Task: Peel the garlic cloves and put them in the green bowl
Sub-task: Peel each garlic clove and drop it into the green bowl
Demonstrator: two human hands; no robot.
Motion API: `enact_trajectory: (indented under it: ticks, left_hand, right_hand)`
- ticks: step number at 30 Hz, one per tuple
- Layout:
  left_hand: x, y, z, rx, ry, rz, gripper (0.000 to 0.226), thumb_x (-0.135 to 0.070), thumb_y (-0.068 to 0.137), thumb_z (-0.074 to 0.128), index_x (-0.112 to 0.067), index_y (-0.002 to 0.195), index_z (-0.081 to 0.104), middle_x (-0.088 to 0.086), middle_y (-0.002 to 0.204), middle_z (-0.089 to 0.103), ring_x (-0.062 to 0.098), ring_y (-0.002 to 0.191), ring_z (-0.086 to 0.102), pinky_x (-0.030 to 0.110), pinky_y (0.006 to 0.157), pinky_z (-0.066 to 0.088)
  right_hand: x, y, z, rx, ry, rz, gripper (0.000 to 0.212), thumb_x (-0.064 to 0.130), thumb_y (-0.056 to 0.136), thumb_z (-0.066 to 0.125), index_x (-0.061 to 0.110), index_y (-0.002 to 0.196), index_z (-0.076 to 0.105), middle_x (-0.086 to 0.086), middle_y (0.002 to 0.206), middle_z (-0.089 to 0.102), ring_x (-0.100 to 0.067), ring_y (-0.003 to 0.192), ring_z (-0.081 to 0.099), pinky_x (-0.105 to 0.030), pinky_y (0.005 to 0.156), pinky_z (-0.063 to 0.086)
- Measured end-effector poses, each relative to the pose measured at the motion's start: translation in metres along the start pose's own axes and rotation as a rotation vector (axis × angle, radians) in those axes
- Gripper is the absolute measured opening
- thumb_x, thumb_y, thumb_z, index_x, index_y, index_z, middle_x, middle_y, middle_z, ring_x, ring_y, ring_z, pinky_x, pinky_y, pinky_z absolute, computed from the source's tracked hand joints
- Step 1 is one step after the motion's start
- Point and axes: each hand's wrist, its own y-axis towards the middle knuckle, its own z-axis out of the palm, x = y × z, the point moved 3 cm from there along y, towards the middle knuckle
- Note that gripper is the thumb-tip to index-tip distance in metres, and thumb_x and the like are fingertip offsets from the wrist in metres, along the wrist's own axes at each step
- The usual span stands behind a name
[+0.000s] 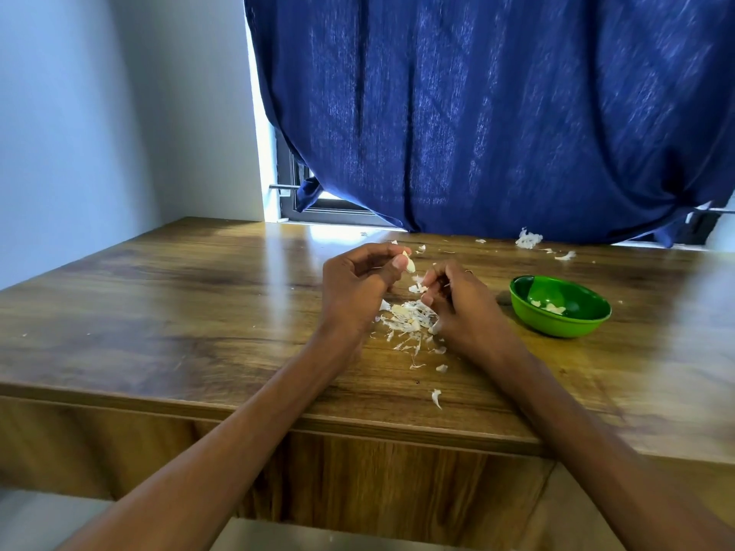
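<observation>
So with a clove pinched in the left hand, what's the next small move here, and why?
Probably carry the clove right to the green bowl and drop it in. The left hand pinches it and it looks bare and white; the right hand seems to hold only skin scraps, and the bowl already has a few cloves. If skin remains, strip that first.

A: How many views?
B: One. Head-worn wide-angle, looking forward and down across the wooden worktop (159, 312) toward a blue curtain (497, 113) at the far edge.
A: Close?
B: Near. Both forearms enter from the bottom, the left hand (354, 292) and right hand (461, 308) sit about mid-frame, and the green bowl (557, 326) is right of centre. Edges bend.
</observation>
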Motion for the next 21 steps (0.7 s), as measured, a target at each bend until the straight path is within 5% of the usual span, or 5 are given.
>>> enact_trajectory:
  ticks: [4, 9, 11, 15, 21]
  left_hand:
    - [-0.001, -0.001, 0.000, -0.004, 0.004, -0.002, 0.015, -0.006, 0.090, 0.073, -0.008, 0.104, 0.078, 0.002, 0.090, 0.078, 0.005, 0.078, 0.070, 0.017, 0.064, 0.053]
    - [-0.001, 0.000, 0.000, -0.005, 0.003, -0.003, 0.014, -0.006, 0.090, 0.073, -0.014, 0.100, 0.078, -0.005, 0.084, 0.078, 0.002, 0.074, 0.069, 0.015, 0.063, 0.052]
    - [-0.002, -0.001, 0.000, 0.002, -0.005, 0.002, 0.014, -0.005, 0.090, 0.073, -0.016, 0.097, 0.078, -0.006, 0.082, 0.077, 0.001, 0.072, 0.068, 0.014, 0.062, 0.051]
    - [-0.006, -0.002, 0.002, 0.023, -0.005, 0.026, 0.016, -0.004, 0.088, 0.075, -0.020, 0.089, 0.077, -0.006, 0.083, 0.078, 0.003, 0.078, 0.071, 0.016, 0.064, 0.053]
    - [-0.008, -0.003, 0.002, 0.068, -0.001, 0.069, 0.025, 0.003, 0.084, 0.076, -0.021, 0.086, 0.076, -0.004, 0.086, 0.079, 0.012, 0.084, 0.076, 0.022, 0.071, 0.059]
  right_hand:
    - [-0.001, -0.002, -0.008, -0.076, 0.103, 0.000, 0.029, 0.002, 0.091, 0.067, 0.031, 0.089, 0.066, 0.012, 0.087, 0.068, 0.008, 0.082, 0.062, -0.003, 0.069, 0.047]
    - [0.006, -0.004, -0.011, -0.093, 0.073, -0.026, 0.045, -0.001, 0.096, 0.058, 0.043, 0.101, 0.066, 0.028, 0.107, 0.062, 0.014, 0.094, 0.056, -0.001, 0.072, 0.045]
    - [0.010, -0.005, -0.013, -0.140, 0.111, -0.069, 0.040, 0.008, 0.095, 0.064, 0.048, 0.096, 0.063, 0.028, 0.106, 0.065, 0.007, 0.099, 0.060, -0.011, 0.079, 0.048]
    - [0.011, -0.005, -0.017, -0.259, 0.228, -0.146, 0.013, 0.026, 0.087, 0.073, 0.037, 0.091, 0.069, 0.021, 0.088, 0.071, 0.002, 0.089, 0.066, -0.014, 0.068, 0.052]
    - [0.009, -0.002, -0.013, -0.224, 0.303, -0.143, 0.016, 0.017, 0.083, 0.079, 0.027, 0.089, 0.068, 0.012, 0.085, 0.071, 0.001, 0.080, 0.066, -0.014, 0.069, 0.054]
